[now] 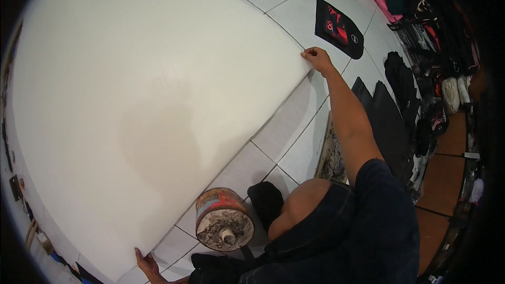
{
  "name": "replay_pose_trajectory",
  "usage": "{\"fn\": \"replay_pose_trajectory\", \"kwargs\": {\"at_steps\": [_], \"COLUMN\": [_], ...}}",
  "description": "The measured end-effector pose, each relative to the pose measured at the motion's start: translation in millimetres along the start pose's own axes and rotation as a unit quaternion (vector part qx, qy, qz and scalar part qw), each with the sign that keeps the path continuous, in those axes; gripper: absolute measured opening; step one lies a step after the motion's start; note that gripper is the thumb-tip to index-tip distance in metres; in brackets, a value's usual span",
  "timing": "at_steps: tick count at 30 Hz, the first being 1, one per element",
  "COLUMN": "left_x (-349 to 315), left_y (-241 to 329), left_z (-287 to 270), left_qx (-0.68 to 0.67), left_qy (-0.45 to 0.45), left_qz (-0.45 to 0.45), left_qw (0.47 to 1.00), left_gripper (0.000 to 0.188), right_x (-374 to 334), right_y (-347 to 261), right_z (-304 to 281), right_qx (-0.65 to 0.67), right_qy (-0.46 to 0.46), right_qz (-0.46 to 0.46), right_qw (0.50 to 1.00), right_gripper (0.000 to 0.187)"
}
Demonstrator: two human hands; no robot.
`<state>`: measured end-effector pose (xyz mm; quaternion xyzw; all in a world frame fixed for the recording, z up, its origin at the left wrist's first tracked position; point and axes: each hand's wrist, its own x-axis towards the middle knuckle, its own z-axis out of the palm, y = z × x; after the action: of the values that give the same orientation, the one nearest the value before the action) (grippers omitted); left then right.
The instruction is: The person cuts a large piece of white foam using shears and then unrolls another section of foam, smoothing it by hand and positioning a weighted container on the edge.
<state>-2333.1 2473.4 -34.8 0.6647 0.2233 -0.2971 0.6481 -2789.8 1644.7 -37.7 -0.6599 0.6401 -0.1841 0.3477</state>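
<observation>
A large, smooth white sheet lies across the tiled floor in front of me and fills most of the left half. At its right corner, my right hand is closed, pinching the edge between thumb and fingers. Far down to the left, my left hand grips the near edge close to the other corner, thumb on top and fingers partly hidden beneath. Between my hands, by the near edge, stands a rusty round can with a dirty top and a short pale stub in its middle.
A black cut piece with a red print lies on the tiles beyond my right hand. Black flat pieces lie right of my arm, near a stained board. Clothes and bags are piled along the right side. My bent knee is beside the can.
</observation>
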Motion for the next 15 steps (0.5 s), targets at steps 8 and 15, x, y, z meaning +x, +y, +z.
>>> {"fn": "replay_pose_trajectory", "kwargs": {"at_steps": [8, 15], "left_x": [-3, 9], "left_y": [-2, -2], "left_z": [11, -10], "left_qx": [0.005, -0.016], "left_qy": [0.016, -0.003], "left_qz": [-0.004, 0.007], "left_qw": [1.000, 1.000], "left_gripper": [0.043, 0.039], "right_x": [-3, -12], "right_y": [15, 17], "right_z": [-2, -2], "right_qx": [0.001, 0.003], "right_qy": [0.024, -0.005], "right_qz": [-0.025, -0.027], "right_qw": [0.999, 1.000], "right_gripper": [0.029, 0.024]}}
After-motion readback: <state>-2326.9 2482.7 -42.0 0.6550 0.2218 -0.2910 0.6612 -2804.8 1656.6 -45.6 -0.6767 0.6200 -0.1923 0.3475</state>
